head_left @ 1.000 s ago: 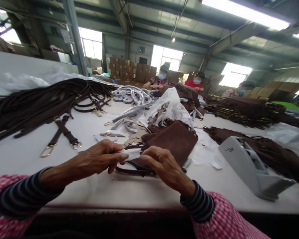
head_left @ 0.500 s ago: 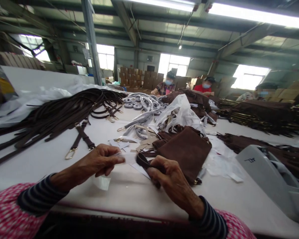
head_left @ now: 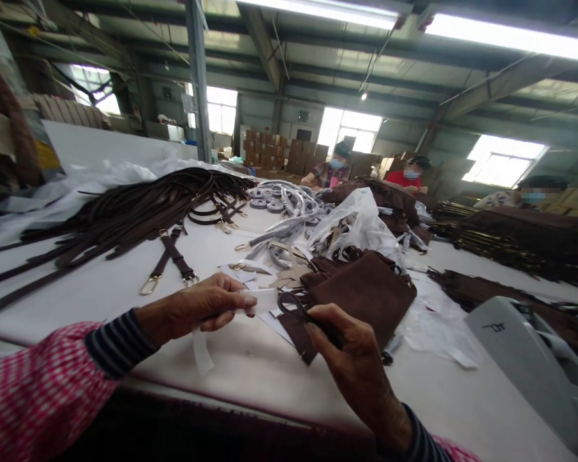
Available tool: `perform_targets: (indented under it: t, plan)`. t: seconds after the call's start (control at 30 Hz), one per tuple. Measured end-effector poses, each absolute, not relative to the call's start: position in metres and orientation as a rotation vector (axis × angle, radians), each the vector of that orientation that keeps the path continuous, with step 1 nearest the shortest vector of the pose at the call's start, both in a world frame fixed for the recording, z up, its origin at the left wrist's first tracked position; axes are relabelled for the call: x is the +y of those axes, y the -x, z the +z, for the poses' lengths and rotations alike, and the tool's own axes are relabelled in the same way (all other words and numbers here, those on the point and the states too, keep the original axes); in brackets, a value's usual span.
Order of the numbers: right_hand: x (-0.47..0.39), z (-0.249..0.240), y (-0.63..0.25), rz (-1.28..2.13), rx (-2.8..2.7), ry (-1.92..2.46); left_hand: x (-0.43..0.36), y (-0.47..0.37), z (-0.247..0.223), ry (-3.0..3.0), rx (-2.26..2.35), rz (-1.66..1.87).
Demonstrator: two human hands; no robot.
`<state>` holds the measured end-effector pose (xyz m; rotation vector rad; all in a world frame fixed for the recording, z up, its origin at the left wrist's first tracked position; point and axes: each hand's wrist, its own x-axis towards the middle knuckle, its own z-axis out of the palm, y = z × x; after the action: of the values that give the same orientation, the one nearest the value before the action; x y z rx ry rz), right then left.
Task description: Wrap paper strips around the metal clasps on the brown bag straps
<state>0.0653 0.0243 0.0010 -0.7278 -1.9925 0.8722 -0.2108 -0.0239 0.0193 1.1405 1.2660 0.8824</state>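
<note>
Between its thumb and fingers my left hand (head_left: 221,303) pinches a whitish translucent strip (head_left: 264,299), whose right end reaches the looped strap; another pale length hangs below the hand. A dark brown strap (head_left: 291,307), folded into a loop, is gripped in my right hand (head_left: 344,337), its lower end pointing down over the table. Behind that hand lies a brown bag (head_left: 366,292) with beige and white paper pieces (head_left: 289,273) to its left. Two short straps with gold clasps (head_left: 172,256) lie beyond my left hand.
Long brown straps (head_left: 125,212) are heaped at the left. Wrapped grey straps (head_left: 289,199) and clear plastic (head_left: 366,221) fill the middle. A grey plastic device (head_left: 515,359) stands at the right. Several people (head_left: 337,170) are across the table (head_left: 250,378), near more brown stacks (head_left: 525,237).
The view has shifted, so the scene sits further right. The strip from my left hand now extends to the strap loop, and the hanging length shows longer. Both hands keep their holds.
</note>
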Motion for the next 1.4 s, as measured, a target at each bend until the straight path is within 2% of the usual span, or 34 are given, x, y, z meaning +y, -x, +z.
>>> perform_targets:
  t: [0.13,0.3,0.73,1.03,1.17,1.4]
  plan:
    - [0.024,-0.003,-0.066,0.764,-2.03,0.686,-0.021,0.21,0.015,-1.174,1.219,0.882]
    - [0.023,-0.002,-0.067,0.792,-2.076,0.686,-0.02,0.205,0.015,-1.168,1.192,0.851]
    - [0.027,0.011,-0.073,1.396,-1.982,0.844,-0.026,0.194,0.02,-1.282,1.172,0.77]
    - [0.024,0.03,-0.069,1.776,-1.897,0.698,-0.028,0.198,0.023,-1.337,1.158,0.742]
    - [0.026,0.031,-0.067,1.765,-1.946,0.648,-0.027,0.192,0.022,-1.344,1.115,0.761]
    - [0.031,0.027,-0.069,1.732,-1.806,0.829,-0.018,0.183,0.017,-1.286,1.049,0.834]
